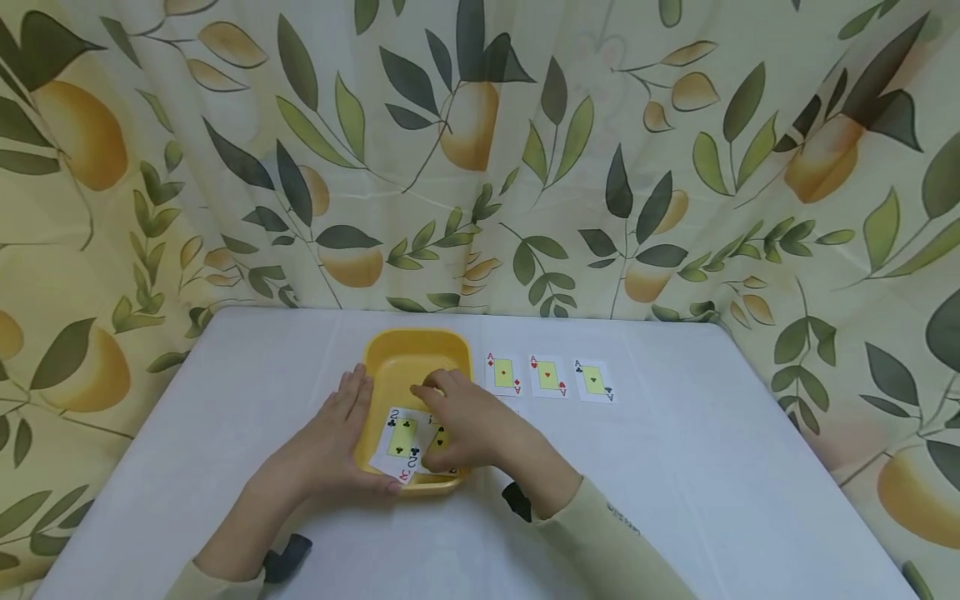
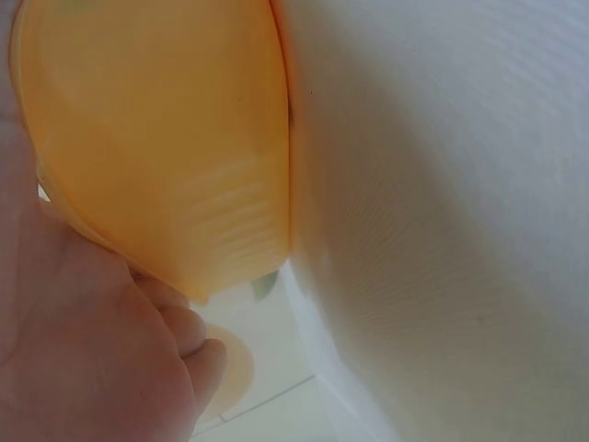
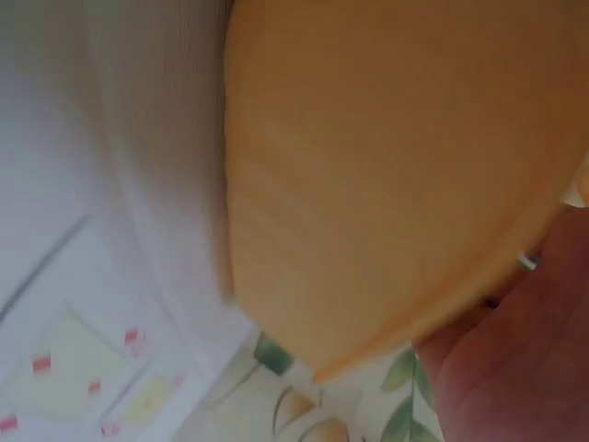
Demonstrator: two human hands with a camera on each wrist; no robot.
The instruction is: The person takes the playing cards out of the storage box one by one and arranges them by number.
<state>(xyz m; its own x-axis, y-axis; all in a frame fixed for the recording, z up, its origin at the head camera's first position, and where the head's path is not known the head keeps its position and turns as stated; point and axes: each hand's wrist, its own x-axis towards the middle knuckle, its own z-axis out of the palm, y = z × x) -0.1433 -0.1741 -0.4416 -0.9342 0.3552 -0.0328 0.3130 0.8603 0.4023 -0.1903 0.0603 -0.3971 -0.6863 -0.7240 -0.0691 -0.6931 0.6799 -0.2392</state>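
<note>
A yellow plastic tray [image 1: 416, 337] sits on the white table, with overlapping playing cards inside its near end. The two of clubs [image 1: 402, 435] lies face up at the left, over another card with a red mark. My left hand [image 1: 326, 442] rests along the tray's left side, its fingers straight against the wall and its thumb at the near rim. My right hand [image 1: 472, 421] reaches over the right rim, fingers bent, its thumb on a black-suited card [image 1: 437, 442] that it partly covers. I cannot tell whether it pinches that card.
Right of the tray, the ace of diamonds [image 1: 503, 374], ace of hearts [image 1: 549, 377] and ace of clubs [image 1: 595, 381] lie face up in a row. A card with red marks [image 3: 83, 368] shows in the right wrist view. A leaf-and-fruit patterned curtain [image 1: 480, 208] hangs behind the table.
</note>
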